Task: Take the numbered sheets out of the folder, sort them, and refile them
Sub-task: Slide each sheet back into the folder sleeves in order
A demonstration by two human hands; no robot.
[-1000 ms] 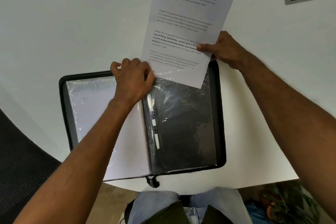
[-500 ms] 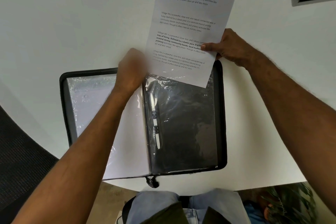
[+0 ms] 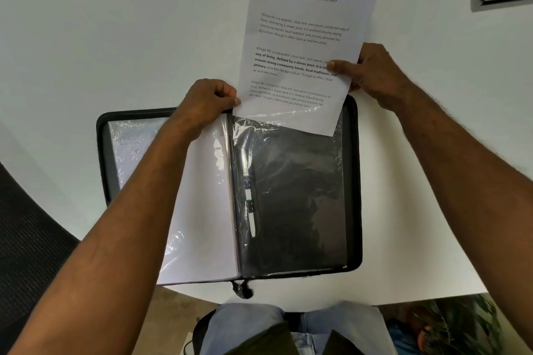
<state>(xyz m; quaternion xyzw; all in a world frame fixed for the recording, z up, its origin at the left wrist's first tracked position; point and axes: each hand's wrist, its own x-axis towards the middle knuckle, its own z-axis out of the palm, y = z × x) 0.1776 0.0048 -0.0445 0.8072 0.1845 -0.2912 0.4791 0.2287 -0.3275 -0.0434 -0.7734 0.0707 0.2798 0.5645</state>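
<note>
Our right hand [image 3: 375, 72] pinched sheet 10 [image 3: 305, 37] at its right edge, thumb on top, the sheet's near end apparently just inside the clear sleeve [image 3: 291, 193] on the right half of the folder [image 3: 353, 181]. Our left hand [image 3: 206, 104] curled round the sleeve's far-left corner, thumb against the sheet. The folder lay open on the counter [image 3: 115, 23], near us. We judged the risks thus: a skewed pull could snag and crease the sheet on the plastic mouth, or drag the folder if the left hand slackened.
</note>
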